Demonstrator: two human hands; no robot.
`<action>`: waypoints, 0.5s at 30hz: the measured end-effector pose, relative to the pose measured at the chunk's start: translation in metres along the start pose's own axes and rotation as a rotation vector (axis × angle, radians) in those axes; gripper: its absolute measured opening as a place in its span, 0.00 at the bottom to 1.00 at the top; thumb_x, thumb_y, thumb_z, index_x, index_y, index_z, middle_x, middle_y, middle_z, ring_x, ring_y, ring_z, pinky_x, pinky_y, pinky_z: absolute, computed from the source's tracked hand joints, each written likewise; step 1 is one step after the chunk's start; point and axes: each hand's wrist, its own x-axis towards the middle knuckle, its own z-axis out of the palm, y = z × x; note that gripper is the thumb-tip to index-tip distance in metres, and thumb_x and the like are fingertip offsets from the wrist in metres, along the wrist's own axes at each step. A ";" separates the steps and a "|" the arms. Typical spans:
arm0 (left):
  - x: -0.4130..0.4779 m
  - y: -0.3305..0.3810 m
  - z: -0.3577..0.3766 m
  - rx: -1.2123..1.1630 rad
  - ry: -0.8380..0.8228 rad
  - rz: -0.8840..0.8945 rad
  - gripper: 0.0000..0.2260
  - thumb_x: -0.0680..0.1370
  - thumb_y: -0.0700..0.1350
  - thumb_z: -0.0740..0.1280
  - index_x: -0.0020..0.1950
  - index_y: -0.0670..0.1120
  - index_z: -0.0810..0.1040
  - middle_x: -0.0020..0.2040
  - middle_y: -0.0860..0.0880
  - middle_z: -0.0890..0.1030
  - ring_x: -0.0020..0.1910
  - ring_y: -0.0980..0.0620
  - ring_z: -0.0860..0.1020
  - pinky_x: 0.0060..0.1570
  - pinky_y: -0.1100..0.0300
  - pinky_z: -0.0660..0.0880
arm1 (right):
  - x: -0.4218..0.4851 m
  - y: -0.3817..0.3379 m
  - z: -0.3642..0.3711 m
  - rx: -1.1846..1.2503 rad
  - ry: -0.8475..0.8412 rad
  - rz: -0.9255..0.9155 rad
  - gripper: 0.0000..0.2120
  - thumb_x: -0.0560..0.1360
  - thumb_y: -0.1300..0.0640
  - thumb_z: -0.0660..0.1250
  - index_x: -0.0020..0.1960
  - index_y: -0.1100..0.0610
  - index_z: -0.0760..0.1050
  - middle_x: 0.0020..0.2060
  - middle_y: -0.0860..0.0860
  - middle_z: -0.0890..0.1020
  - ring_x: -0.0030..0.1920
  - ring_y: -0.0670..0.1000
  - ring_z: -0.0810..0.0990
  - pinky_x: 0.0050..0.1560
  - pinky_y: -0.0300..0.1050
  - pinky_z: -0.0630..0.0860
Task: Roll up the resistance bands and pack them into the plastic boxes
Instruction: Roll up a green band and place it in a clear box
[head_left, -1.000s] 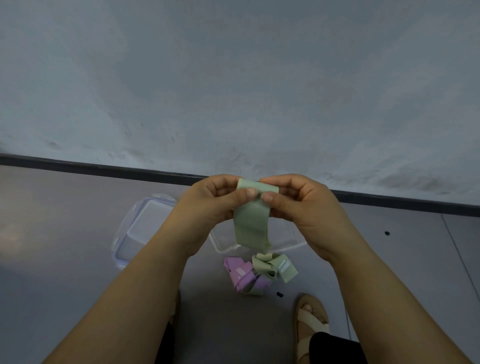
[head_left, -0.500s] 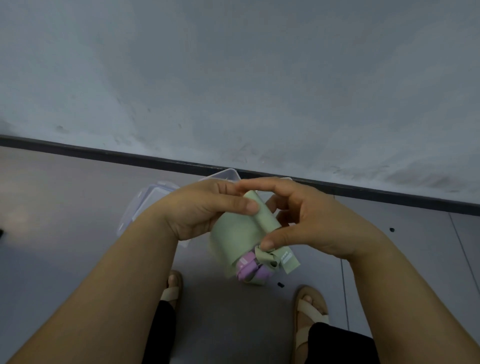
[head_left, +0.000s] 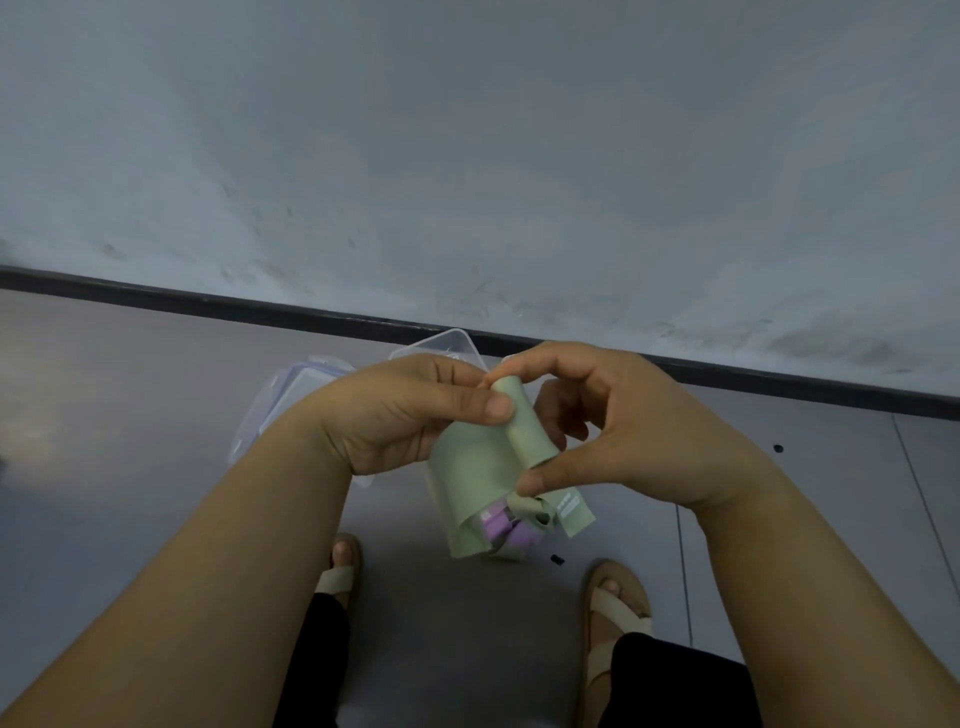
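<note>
Ten fingers (head_left: 485, 406) curled, pinching green band (head_left: 470, 470)

No text can be read. A loose green band (head_left: 576, 519) on the floor (head_left: 156, 415), at the right of the pile, carries a pale printed mark in a few short lines, too small and blurred to make out. The purple band (head_left: 501, 525) just left of it shows a small white patch, equally illegible.
</note>
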 end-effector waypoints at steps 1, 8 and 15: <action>0.000 0.000 0.001 0.005 0.001 -0.002 0.18 0.55 0.51 0.80 0.39 0.44 0.85 0.38 0.47 0.85 0.36 0.53 0.83 0.36 0.64 0.78 | 0.000 0.000 0.000 -0.004 0.003 0.003 0.28 0.55 0.46 0.77 0.54 0.40 0.76 0.37 0.51 0.79 0.39 0.59 0.75 0.40 0.54 0.74; 0.002 -0.001 0.000 -0.008 0.082 -0.002 0.19 0.53 0.50 0.81 0.39 0.43 0.85 0.38 0.46 0.84 0.36 0.52 0.83 0.35 0.63 0.79 | 0.003 0.000 -0.001 -0.063 -0.028 0.017 0.29 0.61 0.57 0.79 0.59 0.44 0.73 0.56 0.39 0.74 0.48 0.45 0.75 0.43 0.38 0.75; 0.003 -0.002 -0.001 0.033 0.127 0.005 0.20 0.52 0.52 0.81 0.38 0.43 0.85 0.37 0.46 0.84 0.36 0.53 0.83 0.35 0.63 0.78 | 0.003 -0.001 -0.001 -0.064 -0.031 0.029 0.29 0.62 0.60 0.78 0.57 0.42 0.72 0.56 0.39 0.74 0.43 0.42 0.76 0.42 0.38 0.76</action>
